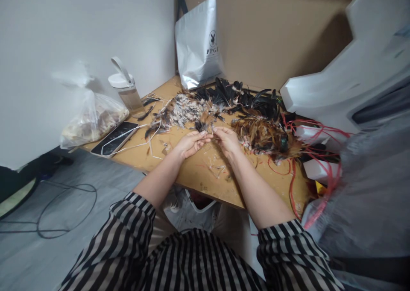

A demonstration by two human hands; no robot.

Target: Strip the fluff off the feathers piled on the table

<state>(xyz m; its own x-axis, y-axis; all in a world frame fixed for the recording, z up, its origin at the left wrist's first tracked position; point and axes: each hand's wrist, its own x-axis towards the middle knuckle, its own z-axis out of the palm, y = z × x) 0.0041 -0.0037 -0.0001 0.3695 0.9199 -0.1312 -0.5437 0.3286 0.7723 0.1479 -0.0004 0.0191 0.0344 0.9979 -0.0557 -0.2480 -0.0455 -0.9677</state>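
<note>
Over the front middle of the table, my left hand (193, 144) pinches a small tuft of brown and black feathers (205, 122) by its lower end. My right hand (226, 139) is closed right beside it, thumb and finger meeting at the same spot; what they grip is too small to make out. Just behind lies a pile of pale, speckled feathers (184, 110). Brown feathers (261, 133) are heaped to the right of my right hand, and long black feathers (224, 93) lie at the back.
A phone (115, 139) with white cord across it lies at the left edge, near a clear plastic bag (92, 120) and a lidded bottle (130, 95). A silver bag (198, 47) stands at the back. Red ribbon (292, 188) trails along the right side of the wooden table (205, 186).
</note>
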